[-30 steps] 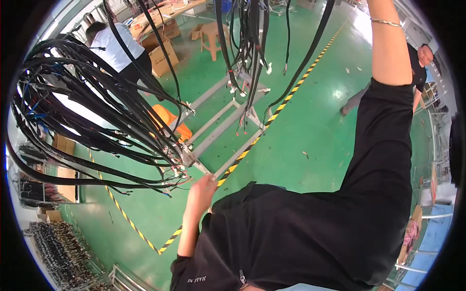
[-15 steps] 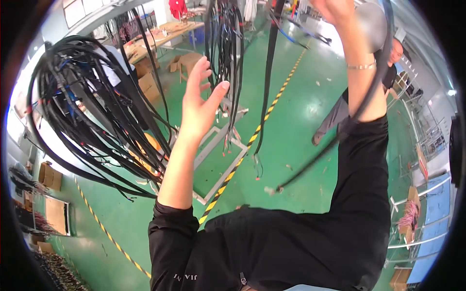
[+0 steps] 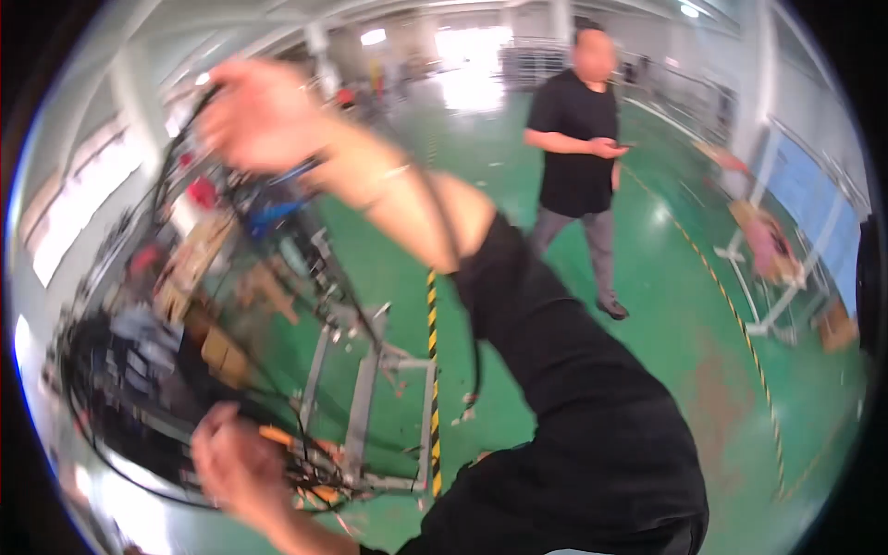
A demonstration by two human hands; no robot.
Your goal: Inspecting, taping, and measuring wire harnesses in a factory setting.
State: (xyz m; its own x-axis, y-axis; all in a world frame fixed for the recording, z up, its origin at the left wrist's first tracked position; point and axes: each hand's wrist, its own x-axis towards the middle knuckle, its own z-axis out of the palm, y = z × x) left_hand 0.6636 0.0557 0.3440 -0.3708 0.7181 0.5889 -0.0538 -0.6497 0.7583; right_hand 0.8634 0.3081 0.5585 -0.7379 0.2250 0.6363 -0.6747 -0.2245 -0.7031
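Observation:
My right hand (image 3: 264, 116) is raised at the upper left, blurred, its fingers curled round a black cable (image 3: 165, 171) that drops away to the left. Another black cable length (image 3: 474, 365) hangs across my right forearm, its loose end over the floor. My left hand (image 3: 236, 462) is low on the left beside a thick bundle of black cables (image 3: 120, 407). Its fingers look bent but are smeared by motion, so I cannot make out whether they hold anything.
A grey metal frame (image 3: 361, 407) stands beside the cable bundle, along black-and-yellow floor tape (image 3: 433, 370). A person in a black shirt (image 3: 578, 148) stands ahead on the green floor. Cardboard boxes (image 3: 222, 356) lie at left; a white rack (image 3: 772, 296) stands at right.
The view has swung right and up. My right hand has moved from upper right to upper left, and my left hand has dropped low beside the bundle. The other person now shows fully.

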